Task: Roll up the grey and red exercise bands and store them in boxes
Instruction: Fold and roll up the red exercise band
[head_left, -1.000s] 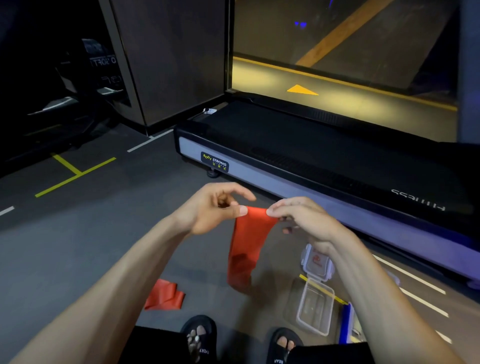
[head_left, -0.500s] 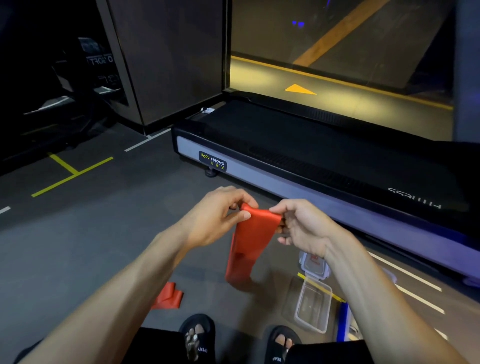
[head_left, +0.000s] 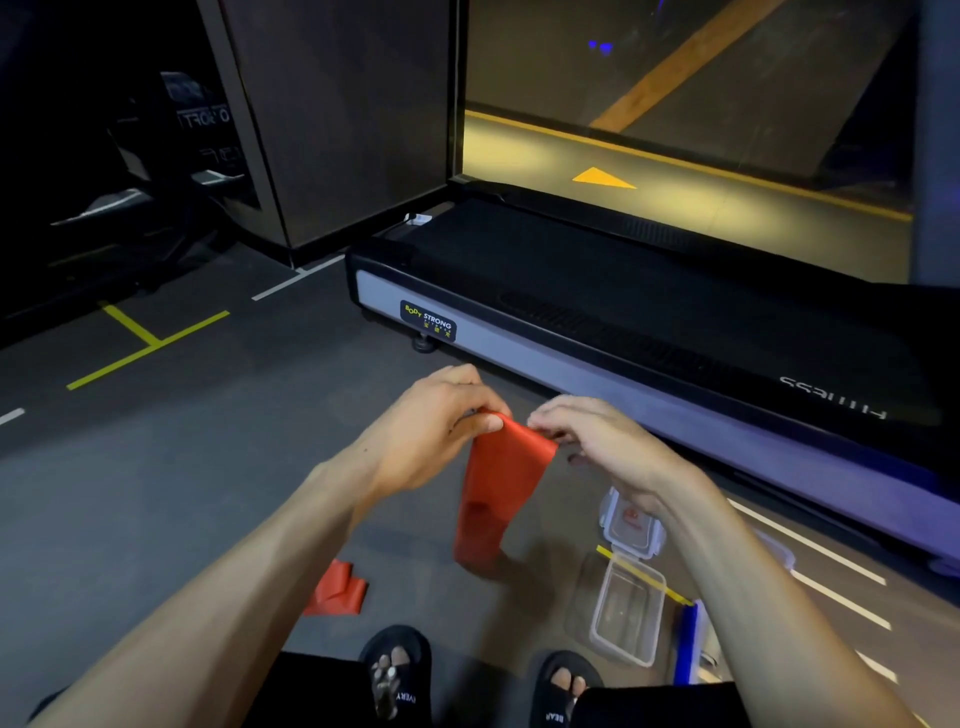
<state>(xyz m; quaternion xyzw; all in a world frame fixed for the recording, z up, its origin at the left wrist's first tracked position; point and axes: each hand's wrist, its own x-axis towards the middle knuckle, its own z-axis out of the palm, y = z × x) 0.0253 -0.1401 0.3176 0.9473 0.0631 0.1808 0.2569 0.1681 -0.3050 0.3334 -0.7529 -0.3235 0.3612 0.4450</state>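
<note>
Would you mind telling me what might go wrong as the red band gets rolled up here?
1. Both hands pinch only the band's top edge; its long tail hangs free, so the roll may wind crooked or slip loose.
2. The open box lies by the right foot, where it could get kicked.

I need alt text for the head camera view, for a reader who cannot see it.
Both hands, left hand and right hand, pinch the top edge of a red exercise band that hangs toward the floor. An open clear box lies below right, a treadmill beyond.
</note>
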